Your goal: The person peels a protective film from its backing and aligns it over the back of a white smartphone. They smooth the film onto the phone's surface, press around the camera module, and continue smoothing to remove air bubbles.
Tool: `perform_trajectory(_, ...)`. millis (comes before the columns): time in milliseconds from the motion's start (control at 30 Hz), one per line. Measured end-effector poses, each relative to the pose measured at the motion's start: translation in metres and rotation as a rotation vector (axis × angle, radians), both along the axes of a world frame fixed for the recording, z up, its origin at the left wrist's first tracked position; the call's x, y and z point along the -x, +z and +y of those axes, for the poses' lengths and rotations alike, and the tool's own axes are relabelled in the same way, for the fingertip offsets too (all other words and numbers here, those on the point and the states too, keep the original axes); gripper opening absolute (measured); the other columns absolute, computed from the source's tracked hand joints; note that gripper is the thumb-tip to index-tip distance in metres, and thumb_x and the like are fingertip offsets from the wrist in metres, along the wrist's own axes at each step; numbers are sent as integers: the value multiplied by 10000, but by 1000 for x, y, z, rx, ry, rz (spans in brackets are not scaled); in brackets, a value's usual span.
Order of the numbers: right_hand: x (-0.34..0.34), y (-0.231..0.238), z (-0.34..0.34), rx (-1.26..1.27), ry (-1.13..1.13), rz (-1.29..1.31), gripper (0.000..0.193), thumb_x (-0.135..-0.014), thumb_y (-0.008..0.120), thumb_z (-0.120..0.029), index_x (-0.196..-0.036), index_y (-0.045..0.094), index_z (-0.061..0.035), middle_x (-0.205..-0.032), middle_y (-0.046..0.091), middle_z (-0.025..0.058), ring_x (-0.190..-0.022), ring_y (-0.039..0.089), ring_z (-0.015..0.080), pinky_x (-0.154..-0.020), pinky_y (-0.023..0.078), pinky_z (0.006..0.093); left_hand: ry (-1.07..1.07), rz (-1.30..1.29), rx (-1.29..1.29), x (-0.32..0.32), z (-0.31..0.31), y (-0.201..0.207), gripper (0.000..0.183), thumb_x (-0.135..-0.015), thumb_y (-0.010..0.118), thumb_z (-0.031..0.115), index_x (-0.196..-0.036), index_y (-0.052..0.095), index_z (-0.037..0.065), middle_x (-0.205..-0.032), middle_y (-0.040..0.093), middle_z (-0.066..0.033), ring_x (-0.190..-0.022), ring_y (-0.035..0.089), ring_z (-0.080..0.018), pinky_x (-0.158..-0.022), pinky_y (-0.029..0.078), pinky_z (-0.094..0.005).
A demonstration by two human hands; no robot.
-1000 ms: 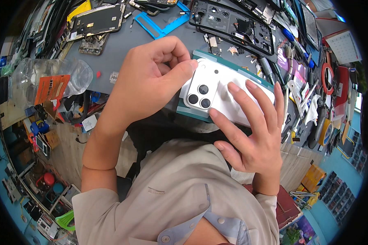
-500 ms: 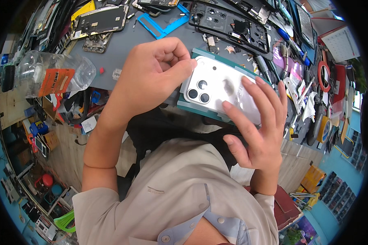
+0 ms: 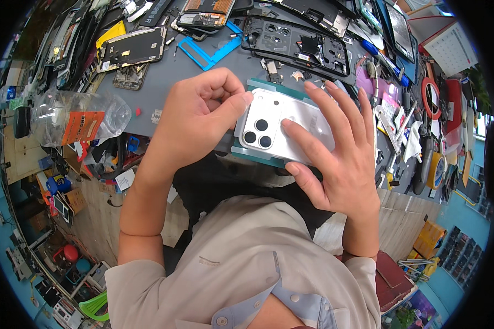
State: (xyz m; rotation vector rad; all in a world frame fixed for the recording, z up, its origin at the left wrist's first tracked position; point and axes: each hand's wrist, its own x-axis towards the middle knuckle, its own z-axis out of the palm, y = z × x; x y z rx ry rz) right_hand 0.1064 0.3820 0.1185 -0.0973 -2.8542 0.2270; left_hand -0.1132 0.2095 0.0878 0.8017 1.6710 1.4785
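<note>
A white phone point(image 3: 307, 118) lies back side up on a teal pad point(image 3: 269, 158), its camera block with three dark lenses at the left end. Clear film tabs show along the pad's edges. My left hand point(image 3: 200, 118) is curled closed, thumb and index finger pinched at the phone's upper left corner. What they hold, if anything, is too small to make out. Above the phone's right part, my right hand point(image 3: 343, 156) has its fingers spread. Its index fingertip is over the phone's back near the lenses, and its thumb is by the lower edge.
Beyond the pad lie a black phone frame point(image 3: 291, 46), a blue plastic frame point(image 3: 203, 57) and a dark phone part point(image 3: 132, 49). A clear bottle point(image 3: 107, 112) lies at the left. Tools, a red ring point(image 3: 431, 98) and yellow tape point(image 3: 436, 170) crowd the right.
My right hand has moved up across the phone toward its far edge, index fingertip nearer the lenses. My left hand keeps its pinch at the corner. The whole view has shifted slightly.
</note>
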Motion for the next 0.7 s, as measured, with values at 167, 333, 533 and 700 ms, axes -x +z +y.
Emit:
perform_trajectory(167, -8, 3, 4, 89, -29, 40, 488, -995, 706, -487, -1363, 793, -178, -1654, 584, 191, -1506, 538, 455, -1303, 283, 692, -47, -6, 10, 3, -3, 3, 144, -1070, 768, 123, -1018, 695, 10, -815, 693, 23, -653, 531, 16, -530, 334, -194)
perform_trajectory(333, -24, -6, 7, 120, -95, 135, 472, -1001, 706, -412, -1345, 792, -101, -1598, 628, 218, -1464, 581, 447, -1306, 293, 664, -63, -7, -30, 3, -6, 0, 134, -1050, 776, 114, -1019, 694, 12, -810, 691, 18, -635, 518, 19, -517, 317, -189)
perform_trajectory(533, -25, -7, 2, 163, -119, 201, 425, -943, 801, -269, -1308, 782, -53, -1530, 679, 217, -1418, 620, 437, -1286, 332, 652, -117, -30, -36, 6, -8, 8, 118, -1063, 765, 98, -1027, 694, 11, -796, 706, -5, -560, 476, 15, -475, 294, -194)
perform_trajectory(700, -7, -3, 4, 229, -97, 250, 435, -905, 855, -163, -1308, 762, -29, -1429, 740, 173, -1341, 666, 410, -1254, 388, 622, -87, -21, -67, -2, -9, 12, 102, -1081, 747, 82, -1053, 685, 6, -789, 709, -15, -540, 470, 9, -465, 300, -197)
